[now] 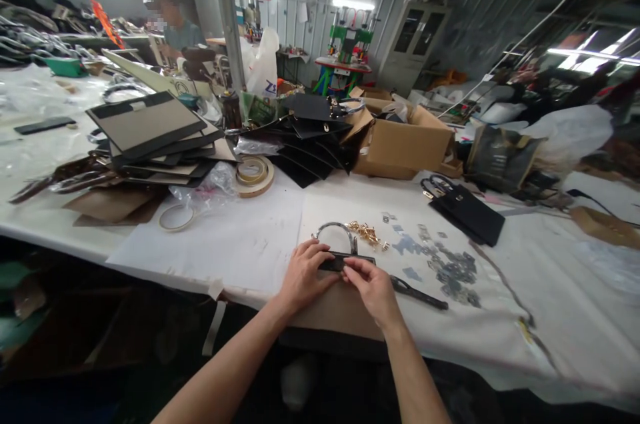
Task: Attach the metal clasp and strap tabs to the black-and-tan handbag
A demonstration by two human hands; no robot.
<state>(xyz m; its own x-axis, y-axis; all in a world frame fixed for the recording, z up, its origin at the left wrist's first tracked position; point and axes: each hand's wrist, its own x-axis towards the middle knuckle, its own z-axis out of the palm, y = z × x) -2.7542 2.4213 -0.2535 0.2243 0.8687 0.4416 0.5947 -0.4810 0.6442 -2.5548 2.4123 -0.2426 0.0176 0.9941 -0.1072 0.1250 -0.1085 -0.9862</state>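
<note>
At the table's front edge lies a dark bag panel (333,262) with an arched, plastic-wrapped handle (334,227) on its far side. My left hand (309,271) grips the panel's left part, fingers over its top and thumb along the near side. My right hand (371,283) is closed in a pinch against the panel; whatever its fingertips hold is too small to make out. A dark long-handled tool, perhaps pliers (420,293), lies just right of that hand. Small gold metal fittings (367,234) are heaped behind the panel. Several thin grey metal plates (453,271) spread out to the right.
Stacked bag panels (150,124) and tape rolls (255,177) stand left. Black panels (310,144) and a cardboard box (405,144) line the back. A finished-looking black handbag (467,211) lies right. Another person (177,24) sits far left, beyond a metal post (227,17).
</note>
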